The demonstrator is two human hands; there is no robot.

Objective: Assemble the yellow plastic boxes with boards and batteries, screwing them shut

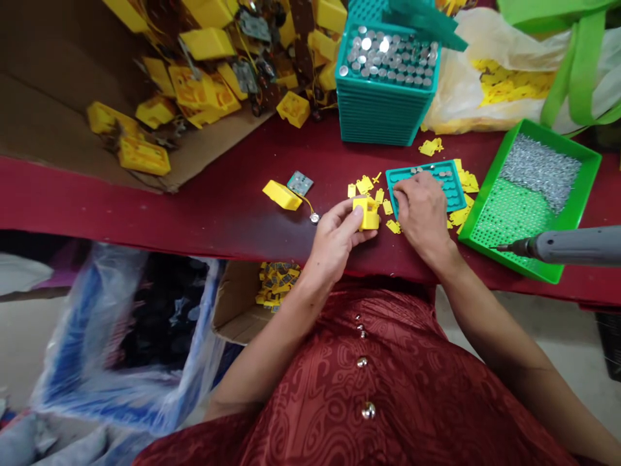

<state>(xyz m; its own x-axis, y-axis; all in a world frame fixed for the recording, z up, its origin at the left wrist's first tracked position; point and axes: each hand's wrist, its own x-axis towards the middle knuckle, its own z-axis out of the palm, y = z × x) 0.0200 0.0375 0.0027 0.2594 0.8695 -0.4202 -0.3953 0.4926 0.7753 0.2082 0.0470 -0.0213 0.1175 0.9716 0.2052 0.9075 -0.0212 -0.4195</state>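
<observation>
My left hand (337,233) is closed around a small yellow plastic housing (367,215), thumb on its face, its open side partly in view. My right hand (422,210) reaches over a shallow teal tray (453,202) with round pockets and several button cells (444,173) along its far side. The fingertips of that hand are pinched at the tray's left part; what they hold, if anything, is hidden. Small yellow plastic tabs (363,184) lie between the two hands. To the left rests another yellow housing (283,195), wired to a grey circuit board (300,184).
A teal tray stack (385,113) full of button cells stands behind. At right are a green basket (533,275) of screws and an electric screwdriver (577,247). A cardboard box (208,152) of yellow housings lies at back left. Below the table edge is a plastic-lined blue crate (121,404).
</observation>
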